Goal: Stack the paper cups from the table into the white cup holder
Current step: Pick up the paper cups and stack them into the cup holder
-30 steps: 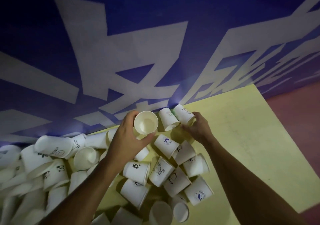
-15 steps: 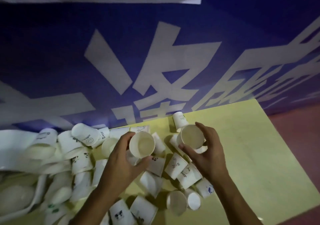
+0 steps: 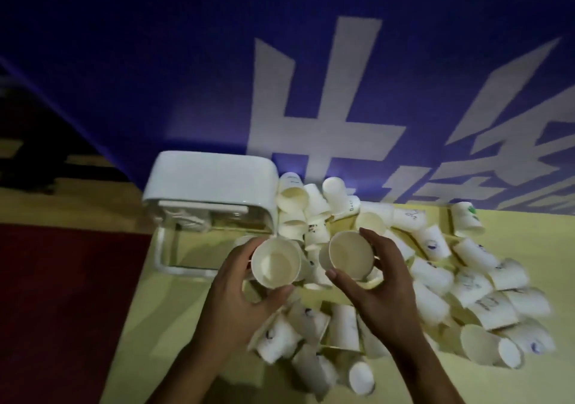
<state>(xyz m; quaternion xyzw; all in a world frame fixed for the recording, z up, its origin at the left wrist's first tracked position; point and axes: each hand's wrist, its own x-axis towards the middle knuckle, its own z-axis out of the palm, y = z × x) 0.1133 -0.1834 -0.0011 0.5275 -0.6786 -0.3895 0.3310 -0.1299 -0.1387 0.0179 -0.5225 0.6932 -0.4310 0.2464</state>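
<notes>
Since half a second ago the view has swung to the left: the white cup holder, then out of sight, now stands at about ten o'clock from the hands, and the heap of loose paper cups that lay mostly to the left now spreads from twelve o'clock round to five o'clock. Both hands have kept their cups through the swing.

The left hand grasps a paper cup with thumb and fingers wrapped round its wall, the open mouth turned up toward the camera. The right hand grasps a second paper cup the same way, thumb at the near rim and fingers over the far side, mouth also up. The two held cups sit side by side, close but apart, just above the pile.

The cup holder is a white box with a rounded top and a clear lower section, set on the pale yellow table at its left edge. The left hand's cup hangs just beside the holder's near right corner, at about four o'clock from it. Fallen cups lean against the holder's right side at three o'clock.

Behind the table, at twelve o'clock, hangs a blue banner with large white characters. A dark red floor shows at nine o'clock.
</notes>
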